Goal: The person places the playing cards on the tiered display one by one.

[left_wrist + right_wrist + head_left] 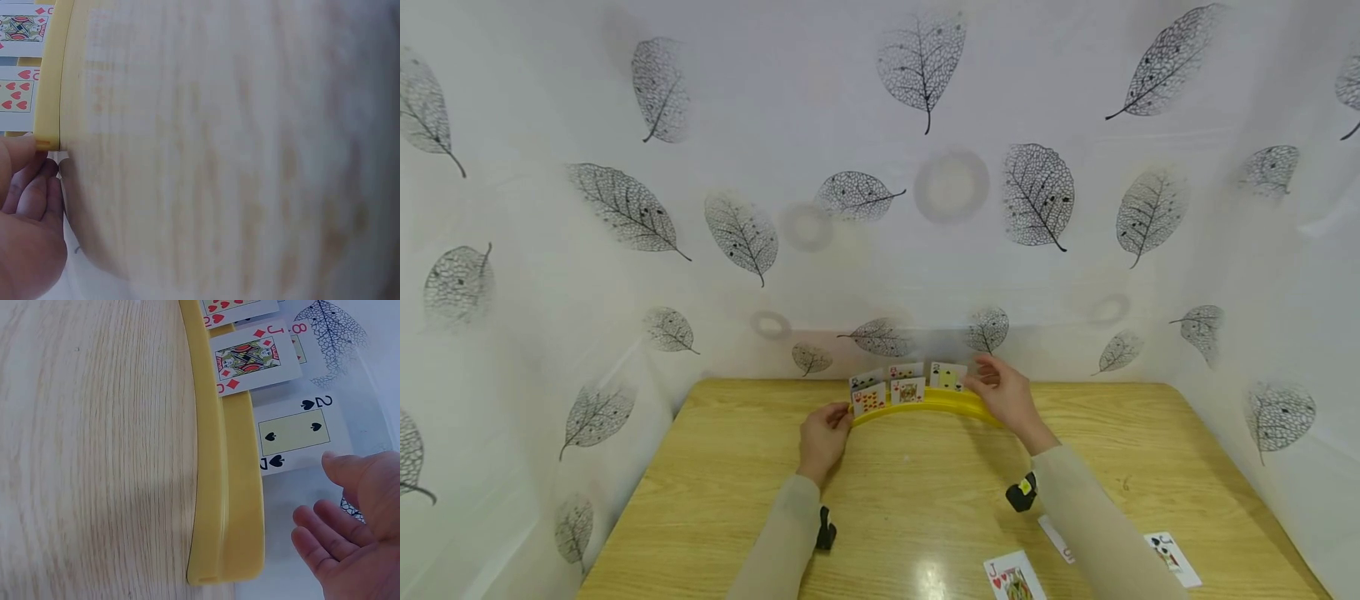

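A curved yellow card holder [943,402] stands near the table's far edge. My left hand [826,436] grips its left end, thumb in front and fingers behind. The right hand [1006,398] is at the edge of a two of spades [294,432], which stands upright in the holder. In the right wrist view the thumb overlaps the card's edge, the index finger is hidden and the other fingers curl below. Left of it, a ten of hearts [869,400] and a jack of diamonds [250,359] stand in front, with an eight of diamonds [906,370] and a black-suited card [866,381] behind.
A jack of hearts [1015,579] and a black-suited jack [1174,559] lie face up on the wooden table [910,492] at the front right. Another card [1055,537] lies partly under the right sleeve. A white leaf-print curtain [865,275] hangs behind the table.
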Demonstrator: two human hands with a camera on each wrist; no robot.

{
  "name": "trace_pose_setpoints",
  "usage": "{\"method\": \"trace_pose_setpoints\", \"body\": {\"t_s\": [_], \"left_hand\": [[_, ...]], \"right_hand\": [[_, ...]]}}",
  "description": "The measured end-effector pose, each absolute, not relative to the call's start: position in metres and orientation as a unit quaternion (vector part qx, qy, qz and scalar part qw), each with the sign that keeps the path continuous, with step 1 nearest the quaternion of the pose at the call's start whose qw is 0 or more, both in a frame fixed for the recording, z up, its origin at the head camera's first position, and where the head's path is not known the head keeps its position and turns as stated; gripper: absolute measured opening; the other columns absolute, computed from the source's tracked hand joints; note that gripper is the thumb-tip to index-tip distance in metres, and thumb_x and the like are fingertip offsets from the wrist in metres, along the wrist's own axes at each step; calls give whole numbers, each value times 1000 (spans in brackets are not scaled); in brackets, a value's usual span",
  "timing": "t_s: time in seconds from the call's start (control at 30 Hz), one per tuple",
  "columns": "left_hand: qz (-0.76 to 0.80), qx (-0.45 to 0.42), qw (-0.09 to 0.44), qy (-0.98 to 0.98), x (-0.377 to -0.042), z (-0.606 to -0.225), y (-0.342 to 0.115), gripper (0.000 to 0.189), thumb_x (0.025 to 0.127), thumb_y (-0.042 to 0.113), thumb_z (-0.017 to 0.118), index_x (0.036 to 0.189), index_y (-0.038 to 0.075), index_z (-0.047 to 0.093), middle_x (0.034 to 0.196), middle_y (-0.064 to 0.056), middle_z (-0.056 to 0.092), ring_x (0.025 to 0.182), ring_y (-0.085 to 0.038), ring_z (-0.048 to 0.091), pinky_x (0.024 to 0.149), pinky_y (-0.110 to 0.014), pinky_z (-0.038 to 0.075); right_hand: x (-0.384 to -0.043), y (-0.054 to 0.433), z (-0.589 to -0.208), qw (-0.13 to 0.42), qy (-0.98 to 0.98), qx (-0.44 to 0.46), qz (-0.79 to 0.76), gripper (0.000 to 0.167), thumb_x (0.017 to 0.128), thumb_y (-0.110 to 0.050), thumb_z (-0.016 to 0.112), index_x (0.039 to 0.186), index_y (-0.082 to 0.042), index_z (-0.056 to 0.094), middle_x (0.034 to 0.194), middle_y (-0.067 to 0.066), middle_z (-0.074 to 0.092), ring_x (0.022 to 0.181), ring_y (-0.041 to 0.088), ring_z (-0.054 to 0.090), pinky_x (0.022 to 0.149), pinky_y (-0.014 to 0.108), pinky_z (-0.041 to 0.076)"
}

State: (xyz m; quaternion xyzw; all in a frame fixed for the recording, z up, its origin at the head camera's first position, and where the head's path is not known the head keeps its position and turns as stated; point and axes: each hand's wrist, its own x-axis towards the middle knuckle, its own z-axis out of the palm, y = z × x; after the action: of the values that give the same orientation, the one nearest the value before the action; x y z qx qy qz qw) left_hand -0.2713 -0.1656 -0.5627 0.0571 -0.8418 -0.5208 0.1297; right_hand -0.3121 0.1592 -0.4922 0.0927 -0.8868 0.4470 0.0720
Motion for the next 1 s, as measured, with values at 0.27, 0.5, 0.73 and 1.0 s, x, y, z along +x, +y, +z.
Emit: {"method": "trace_pose_setpoints", "body": {"t_s": [0.27,0.5,0.73,1.0], "left_hand": [[-513,63,129,-846,-270,-560,-165,20,99,5,71,118,-1,77,111,-18,79,105,-31,76,92,-44,65],[-511,66,125,-848,-271,-562,-164,20,99,6,71,118,0,77,111,-17,79,105,-30,76,92,-43,65],[-515,65,127,-845,-271,-561,-164,20,99,6,71,117,0,77,111,-17,79,104,-30,77,91,-43,65],[-508,68,128,-849,-271,-563,-164,20,99,5,71,117,1,77,110,-16,79,104,-29,76,90,-41,65]], "right_hand": [[-296,174,-492,102,-889,122,430,48,101,-14,72,142,6,58,131,29,68,115,43,69,97,55,60],[-270,184,-491,93,-897,135,410,47,101,-20,73,139,6,60,132,28,68,117,40,68,95,53,60],[-239,195,-499,99,-899,142,402,44,101,-26,74,137,-1,65,130,19,72,116,34,69,95,50,60],[-199,204,-508,94,-910,148,375,45,99,-29,75,136,-5,67,130,12,73,116,34,68,95,56,60]]}}
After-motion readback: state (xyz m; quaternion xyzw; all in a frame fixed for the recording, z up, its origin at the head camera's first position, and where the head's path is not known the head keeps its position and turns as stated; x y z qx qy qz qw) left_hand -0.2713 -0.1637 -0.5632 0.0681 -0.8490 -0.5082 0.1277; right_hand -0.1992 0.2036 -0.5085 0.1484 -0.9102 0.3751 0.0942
